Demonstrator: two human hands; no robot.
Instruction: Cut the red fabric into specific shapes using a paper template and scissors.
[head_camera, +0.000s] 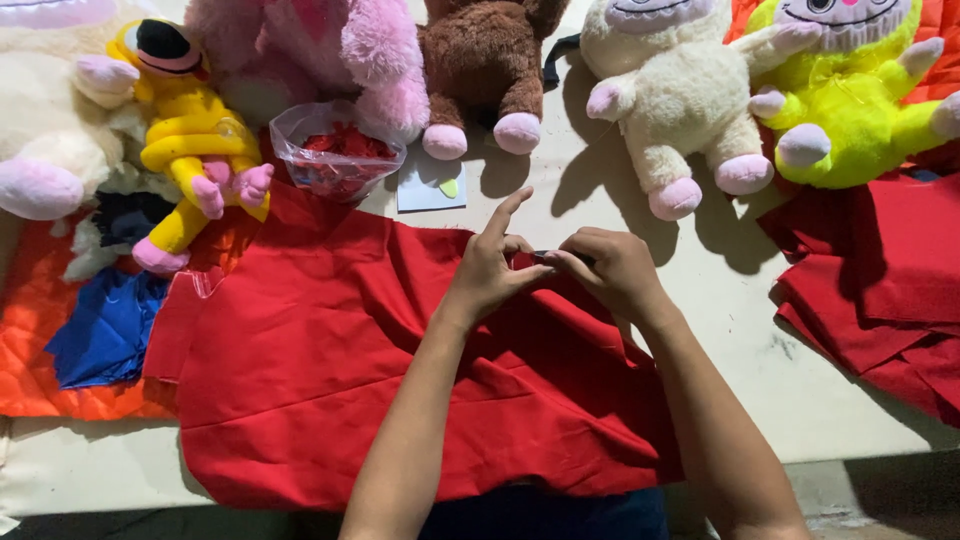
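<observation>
Mid-work, early stage by the look of it.

- Large red fabric piece (330, 390) lay spread flat across centre and lower left of frame, on pale tabletop (720, 300). Mostly unworked: no visible stitching, cut marks or stuffing on it.
- Left hand (490, 265) at frame centre, pinched the fabric's upper edge, index finger stuck out upward, not gripping.
- Right hand (610, 268) just beside it, touching at the fingertips, closed around a small dark object (545, 257). Too small to identify; possibly a clip, marker or tool tip.
- Both hands worked a single spot on the top edge; rest of the edge untouched. Judged: one small operation in hand, bulk of the piece left.

Around it:
- Clear plastic bag of red scraps (335, 150) upper left-centre, open.
- Small white card (430, 188) just right of the bag.
- Stack of red fabric pieces (880, 290) at right edge, folded, apparently not yet handled.
- Orange fabric (40, 330) and blue fabric (105, 330) at left edge, partly under the red.
- Finished plush toys along top: yellow one (190, 130), pink (300, 50), brown (485, 60), cream (670, 100), neon yellow-green (850, 100).
</observation>
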